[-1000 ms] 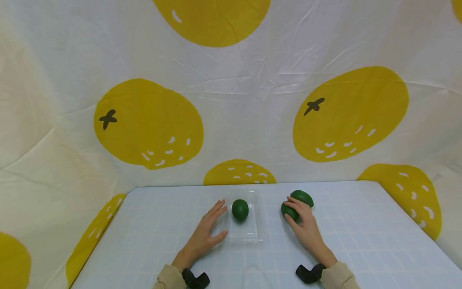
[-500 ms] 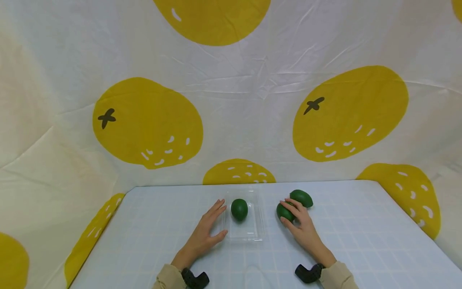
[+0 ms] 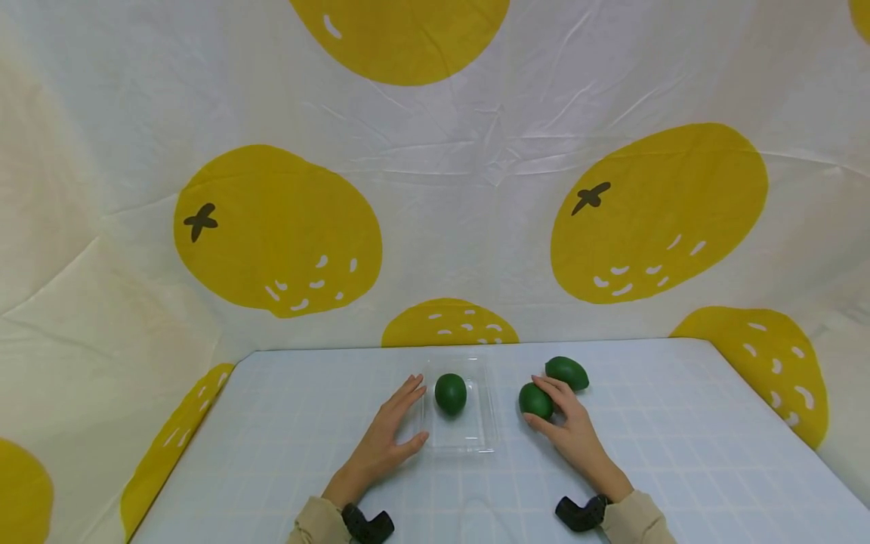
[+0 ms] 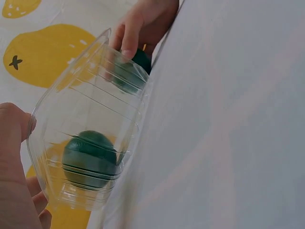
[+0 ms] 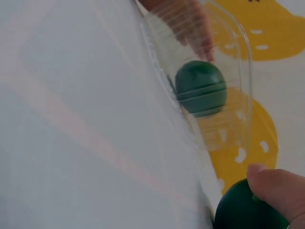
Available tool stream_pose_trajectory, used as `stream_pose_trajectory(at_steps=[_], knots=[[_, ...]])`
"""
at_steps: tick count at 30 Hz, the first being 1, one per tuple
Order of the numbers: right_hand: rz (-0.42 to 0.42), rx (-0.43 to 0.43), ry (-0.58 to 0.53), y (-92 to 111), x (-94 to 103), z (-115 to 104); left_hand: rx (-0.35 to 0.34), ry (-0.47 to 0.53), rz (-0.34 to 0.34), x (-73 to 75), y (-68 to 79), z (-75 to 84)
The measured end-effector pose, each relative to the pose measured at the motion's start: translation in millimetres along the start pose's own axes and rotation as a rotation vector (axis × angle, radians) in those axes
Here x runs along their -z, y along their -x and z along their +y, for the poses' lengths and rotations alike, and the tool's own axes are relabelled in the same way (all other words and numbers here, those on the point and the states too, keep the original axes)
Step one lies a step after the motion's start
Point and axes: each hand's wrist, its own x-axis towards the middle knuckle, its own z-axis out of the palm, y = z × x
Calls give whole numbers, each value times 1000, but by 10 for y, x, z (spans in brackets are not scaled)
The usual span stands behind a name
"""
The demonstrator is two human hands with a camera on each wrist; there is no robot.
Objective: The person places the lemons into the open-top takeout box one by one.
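My right hand (image 3: 569, 423) holds a dark green lime (image 3: 535, 401), its thumb at the near side and fingers over the far side. In the right wrist view the thumb presses on that lime (image 5: 245, 210). Another lime (image 3: 567, 373) lies just beyond the fingers. A clear plastic tray (image 3: 481, 438) stands at the middle of the table with one lime (image 3: 451, 394) inside. My left hand (image 3: 384, 440) is spread at the tray's left side, fingers extended and thumb apart. In the left wrist view, its thumb (image 4: 26, 123) is right at the tray's rim.
The table (image 3: 285, 438) has a pale checked cover. A white cloth backdrop (image 3: 469, 227) with yellow fruit prints hangs behind it and at the sides. Black devices (image 3: 370, 525) are strapped to both wrists.
My right hand has shifted slightly left with the lime, opening a small gap from the lime behind. The left hand and the tray have stayed in place.
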Motion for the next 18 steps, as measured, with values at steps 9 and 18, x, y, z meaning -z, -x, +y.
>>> stream_pose_trajectory(at_steps=[9,18], knots=[[-11,-29,20,-5,-2,-7,-31,-25,19,-10,10,-32],[21,-77,-11,-56,16,-75,-30,-19,11,-9,13,-38]])
